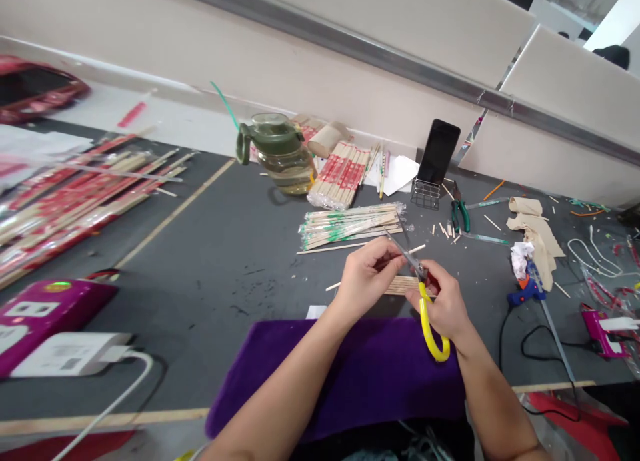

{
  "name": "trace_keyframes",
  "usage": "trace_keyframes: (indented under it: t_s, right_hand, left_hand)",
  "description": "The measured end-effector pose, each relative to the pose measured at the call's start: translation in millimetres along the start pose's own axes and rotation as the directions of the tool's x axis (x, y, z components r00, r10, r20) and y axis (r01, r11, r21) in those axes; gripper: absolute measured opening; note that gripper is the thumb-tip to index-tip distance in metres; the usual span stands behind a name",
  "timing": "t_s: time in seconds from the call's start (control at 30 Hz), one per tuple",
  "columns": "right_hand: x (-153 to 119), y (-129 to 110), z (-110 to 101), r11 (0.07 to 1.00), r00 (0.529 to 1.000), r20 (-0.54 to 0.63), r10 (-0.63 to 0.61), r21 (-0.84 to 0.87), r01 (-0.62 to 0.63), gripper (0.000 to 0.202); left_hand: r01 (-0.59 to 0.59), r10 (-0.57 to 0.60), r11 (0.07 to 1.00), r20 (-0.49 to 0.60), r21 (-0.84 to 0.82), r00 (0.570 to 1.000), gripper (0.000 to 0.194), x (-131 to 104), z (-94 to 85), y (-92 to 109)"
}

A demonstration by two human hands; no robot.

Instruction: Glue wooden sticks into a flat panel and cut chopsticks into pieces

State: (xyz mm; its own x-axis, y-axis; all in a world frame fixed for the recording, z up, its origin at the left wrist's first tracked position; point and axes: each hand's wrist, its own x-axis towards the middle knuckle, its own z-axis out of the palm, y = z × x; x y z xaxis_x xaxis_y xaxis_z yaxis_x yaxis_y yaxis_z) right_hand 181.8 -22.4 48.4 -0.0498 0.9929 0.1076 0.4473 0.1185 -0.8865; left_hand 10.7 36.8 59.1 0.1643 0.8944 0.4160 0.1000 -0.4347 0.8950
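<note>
Right, the broad dark-grey tabletop (200, 261) takes the most ground, with the plush purple cloth (385, 367) spread under the forearms. Further off lies the bundle of plastic-wrapped, green-printed wooden sticks (350, 226). Now the left hand (367, 277), thumb and forefinger pinched together; and the right hand (443, 301), fingers clamped round the yellow-handled steel scissors (424, 307), loop toward the cloth. Blades point away and leftward; whether they're parted, I can't tell. Beneath, between the hands, a row of pale bare sticks (400, 285). Smallest, and the crux: one slim pale wooden stick (417, 249), seemingly in that left pinch, long axis running rightward and slightly away, its end poking out beyond the blades. The left hand is nearer. Edges: bundle just past the blade tips, cloth this side, widest stretch of grey off left.
</note>
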Motion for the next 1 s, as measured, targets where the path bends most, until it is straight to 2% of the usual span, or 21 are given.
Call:
trace_keyframes:
  t_s: [0.17,0.33,0.5,0.73,0.83,1.0]
  right_hand:
    - [0.5,-0.6,0.1,0.997,1.0,-0.007,-0.021,-0.069,0.02,0.034]
    - [0.6,-2.1,-2.0,0.987,0.997,-0.007,-0.082,-0.141,0.08,0.042]
    - [0.8,-2.9,-3.2,0.993,0.996,0.026,-0.091,-0.075,0.093,0.034]
    - [-1.1,-3.0,-2.9,1.0,1.0,0.025,-0.005,-0.013,0.006,0.028]
    - [-0.6,-2.9,-1.8,0.999,1.0,0.025,-0.019,-0.034,0.019,0.03]
    - [0.2,-3.3,-0.8,0.986,0.996,-0.01,-0.085,-0.145,0.082,0.038]
  left_hand:
    - [-0.059,0.059,0.997,0.012,0.05,0.998,0.016,2.1,-3.2,1.4]
    - [-0.057,0.054,0.998,0.073,0.029,0.996,0.016,2.5,-6.6,1.2]
    - [-0.034,0.034,0.999,0.103,0.007,0.994,0.015,2.5,-8.1,2.3]
    - [0.036,-0.034,0.999,0.053,-0.029,0.998,0.014,-1.0,-0.9,1.6]
    - [0.015,-0.015,1.0,0.024,-0.007,1.0,0.013,-1.0,0.2,-0.2]
    - [-0.034,0.033,0.999,0.041,0.014,0.999,0.014,1.5,-4.2,1.9]
